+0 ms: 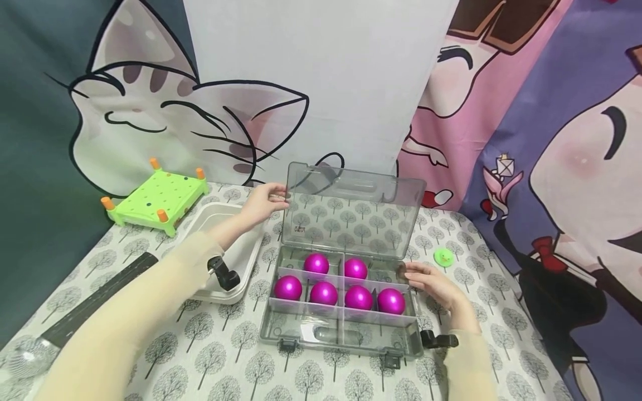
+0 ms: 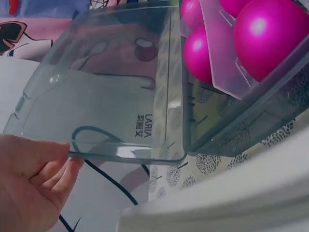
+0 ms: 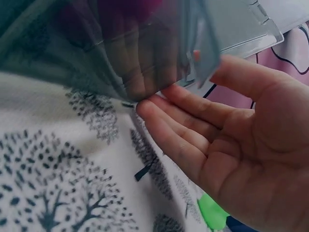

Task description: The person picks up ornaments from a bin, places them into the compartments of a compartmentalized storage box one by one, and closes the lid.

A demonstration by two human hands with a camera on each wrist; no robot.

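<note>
A see-through grey divided box [image 1: 343, 348] stands on the table with its lid [image 1: 353, 214] raised at the back. Several shiny magenta balls [image 1: 323, 293] lie in its rear and middle compartments, parted by clear dividers [image 2: 227, 72]. At the lid's left edge my left hand [image 1: 263, 201] pinches the rim, with the thumb on one face and fingers behind, as the left wrist view shows. My right hand [image 1: 436, 285] is at the box's rear right corner. Its fingertips [image 3: 147, 108] touch the outer side wall, and its thumb is close to the upper edge.
A white tray [image 1: 244, 278] lies left of the box, under my left forearm. Farther left are a green pegged stand [image 1: 157, 197] with orange feet and a dark tube-like object [image 1: 100, 298]. A small green disc [image 1: 443, 257] lies right of the box. Printed cloth hangs behind.
</note>
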